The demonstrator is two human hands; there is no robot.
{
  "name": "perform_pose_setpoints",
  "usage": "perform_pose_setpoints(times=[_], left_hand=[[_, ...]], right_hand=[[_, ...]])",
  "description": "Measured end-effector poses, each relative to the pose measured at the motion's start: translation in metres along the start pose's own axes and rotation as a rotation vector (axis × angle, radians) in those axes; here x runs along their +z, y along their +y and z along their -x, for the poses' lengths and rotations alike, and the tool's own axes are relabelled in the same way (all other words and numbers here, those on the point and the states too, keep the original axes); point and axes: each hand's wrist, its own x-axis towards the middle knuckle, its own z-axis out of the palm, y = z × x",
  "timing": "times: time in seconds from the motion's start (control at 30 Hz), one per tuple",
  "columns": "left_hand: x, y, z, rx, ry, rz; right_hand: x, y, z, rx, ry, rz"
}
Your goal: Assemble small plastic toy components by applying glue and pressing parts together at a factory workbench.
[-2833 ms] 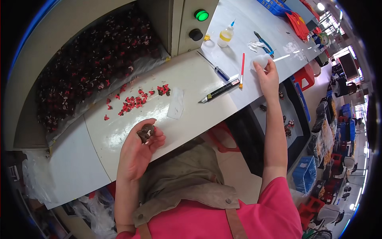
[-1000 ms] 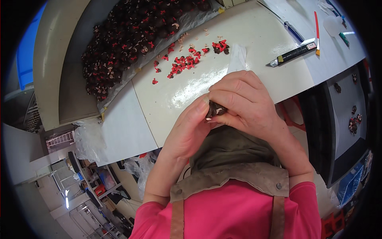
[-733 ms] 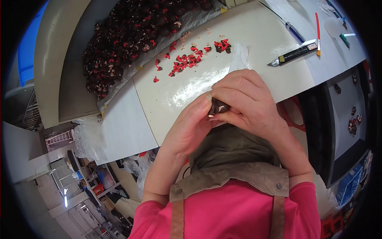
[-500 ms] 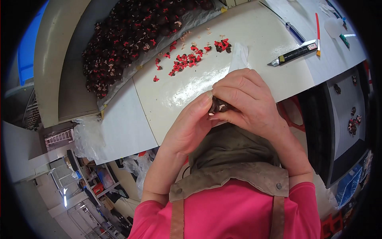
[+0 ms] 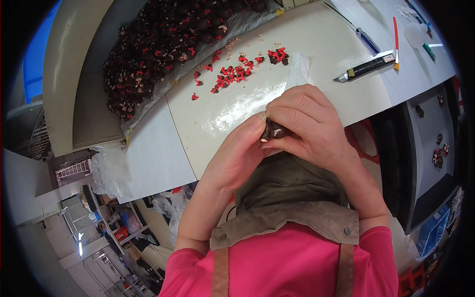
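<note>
A pale table (image 5: pixel 341 99) runs slantwise across the scene. At its far left edge stands a big curved bin (image 5: pixel 67 99), holding a heap (image 5: pixel 163 49) of dark pieces flecked with red and cream. Below, the person wears a pink top (image 5: pixel 287 267) and a brown apron (image 5: pixel 287 213). To the right sits a black tray (image 5: pixel 425 173), with a few dark pieces in it.

The two hands are together at the near edge of the table, and that is the main change. Nearly three seconds ago the left hand (image 5: pixel 237 153) held the piece alone, while the right hand (image 5: pixel 311 121) was well away, gripping a white rounded thing (image 5: pixel 414 33). That thing now lies at the far right, and both hands work on the piece. Over the last half second they have barely moved, which suggests close, careful handling.

Near the white thing lie a black cutter (image 5: pixel 366 68), a screwdriver (image 5: pixel 367 40) and a red brush (image 5: pixel 396 39), all untouched. A scatter of red bits (image 5: pixel 232 75) lies beyond the hands.

Smallest is the dark piece (image 5: pixel 273 130), pinched narrowly between both hands: left thumb at its edge, right fingers curled over it. A pale tip pokes out below. The hidden left fingertips cannot be judged.
</note>
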Motion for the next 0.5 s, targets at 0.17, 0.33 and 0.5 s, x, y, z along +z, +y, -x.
perform_pose_setpoints(times=[0.17, 0.33, 0.5], left_hand=[[0.0005, 0.0000, -0.0002, -0.003, -0.003, 0.003], [0.0013, -0.0003, -0.0008, -0.002, -0.005, 0.002], [0.0011, -0.0008, -0.0008, 0.005, -0.005, 0.002]], right_hand=[[-0.0004, 0.0004, 0.0003, -0.003, 0.003, -0.007], [0.0001, 0.0010, 0.0006, -0.008, 0.013, -0.009], [-0.0007, 0.0011, 0.0008, -0.008, 0.008, -0.012]])
